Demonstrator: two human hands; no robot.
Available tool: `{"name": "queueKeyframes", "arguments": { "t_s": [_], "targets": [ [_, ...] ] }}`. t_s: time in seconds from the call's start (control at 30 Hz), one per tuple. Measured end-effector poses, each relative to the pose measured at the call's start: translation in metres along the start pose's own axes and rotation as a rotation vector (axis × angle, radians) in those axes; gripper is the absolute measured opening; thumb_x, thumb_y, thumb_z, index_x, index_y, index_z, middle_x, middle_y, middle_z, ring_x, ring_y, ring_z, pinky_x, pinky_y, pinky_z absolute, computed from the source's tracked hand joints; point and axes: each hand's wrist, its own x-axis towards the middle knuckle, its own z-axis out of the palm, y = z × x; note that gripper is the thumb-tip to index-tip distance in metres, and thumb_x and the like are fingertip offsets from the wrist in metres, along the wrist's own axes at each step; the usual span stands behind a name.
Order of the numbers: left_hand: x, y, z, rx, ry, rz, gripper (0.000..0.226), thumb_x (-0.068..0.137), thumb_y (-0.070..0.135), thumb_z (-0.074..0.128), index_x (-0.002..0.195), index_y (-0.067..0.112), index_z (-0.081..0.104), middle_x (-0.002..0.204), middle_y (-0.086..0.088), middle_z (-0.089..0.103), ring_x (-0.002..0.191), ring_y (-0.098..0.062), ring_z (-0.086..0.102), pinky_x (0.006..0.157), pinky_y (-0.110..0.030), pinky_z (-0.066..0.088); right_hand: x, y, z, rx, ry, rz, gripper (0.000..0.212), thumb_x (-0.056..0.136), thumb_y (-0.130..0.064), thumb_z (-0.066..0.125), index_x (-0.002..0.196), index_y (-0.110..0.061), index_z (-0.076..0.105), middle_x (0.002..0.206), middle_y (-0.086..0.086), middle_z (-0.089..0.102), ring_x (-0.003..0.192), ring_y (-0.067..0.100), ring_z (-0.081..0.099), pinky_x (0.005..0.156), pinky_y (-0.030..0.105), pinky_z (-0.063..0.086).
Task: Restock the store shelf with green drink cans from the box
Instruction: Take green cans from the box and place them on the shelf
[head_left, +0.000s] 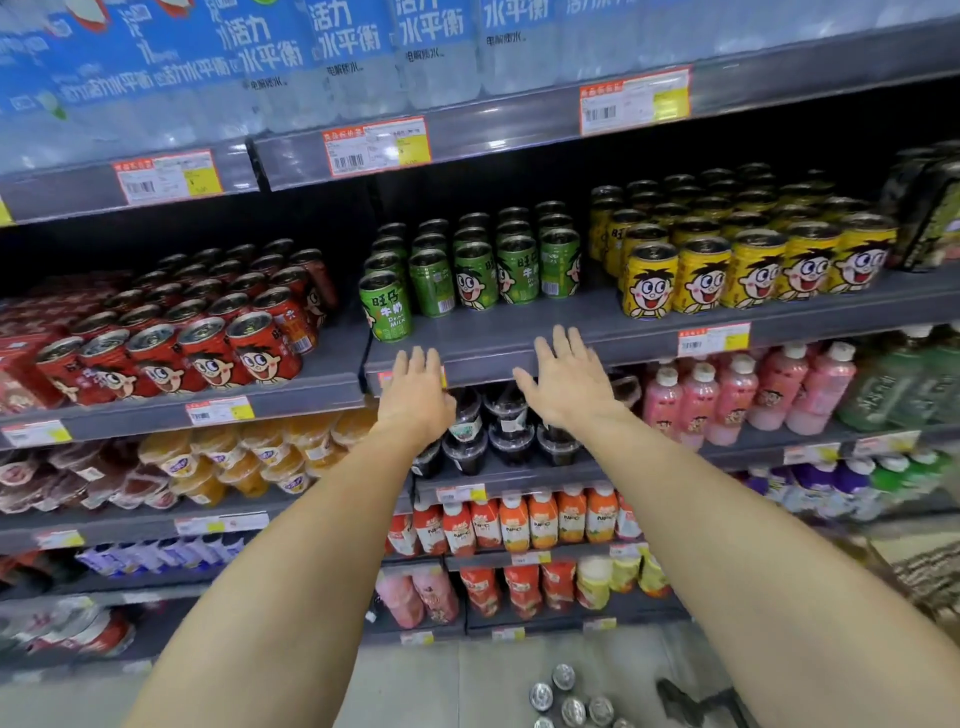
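Observation:
Several green drink cans (475, 273) stand in rows on the grey shelf (519, 332), set back from its front edge. One green can (385, 306) stands further forward at the left. My left hand (415, 395) and my right hand (569, 376) reach toward the shelf's front lip with fingers straight and spread, holding nothing. At the bottom of the view, several silver can tops (571, 699) show near the floor; the box around them is not clearly seen.
Red cans (208, 343) fill the shelf to the left and yellow cans (748, 260) the shelf to the right. Blue-labelled water packs (311, 52) sit above. Jelly cups, juice bottles and pink bottles (737, 395) fill the lower shelves.

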Motion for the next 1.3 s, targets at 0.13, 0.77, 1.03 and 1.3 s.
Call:
{"name": "queueKeyframes", "arguments": {
  "t_s": [0.13,0.77,1.03,1.3],
  "targets": [
    [-0.027,0.014,-0.005,-0.06,-0.064,0.035,0.05,0.092,0.027,0.05,0.138,0.008,0.042,0.142,-0.019,0.044,0.128,-0.037,0.044,0.1,-0.043,0.041,-0.041,0.003,0.007,0.032,-0.063,0.015,0.061,0.1,-0.05,0.035,0.143,-0.008,0.039,0.151,0.018,0.035,0.14,0.035,0.031,0.109,0.046,0.035],
    [-0.305,0.109,0.081,-0.039,-0.259,0.35,0.027,0.093,0.03,0.049,0.109,0.01,0.059,0.111,-0.014,0.063,0.1,-0.034,0.061,0.076,-0.039,0.048,-0.368,0.032,0.086,0.018,-0.404,0.208,0.041,0.094,-0.042,0.055,0.114,-0.006,0.061,0.115,0.017,0.063,0.107,0.036,0.061,0.079,0.041,0.049],
    [-0.36,0.19,0.065,0.038,-0.312,0.497,0.033,0.096,0.032,0.047,0.114,0.008,0.061,0.116,-0.013,0.062,0.104,-0.032,0.059,0.072,-0.034,0.042,-0.434,0.083,0.065,0.041,-0.384,0.283,0.041,0.093,-0.047,0.054,0.112,-0.011,0.06,0.108,0.01,0.066,0.103,0.031,0.064,0.077,0.04,0.051],
    [-0.396,0.309,0.058,0.08,-0.306,0.591,0.032,0.097,0.033,0.045,0.114,0.011,0.059,0.115,-0.01,0.061,0.103,-0.031,0.06,0.07,-0.035,0.044,-0.514,0.195,0.031,0.039,-0.339,0.477,0.048,0.093,-0.048,0.052,0.12,-0.009,0.057,0.123,0.014,0.061,0.114,0.033,0.059,0.089,0.038,0.047]
  ]
}}
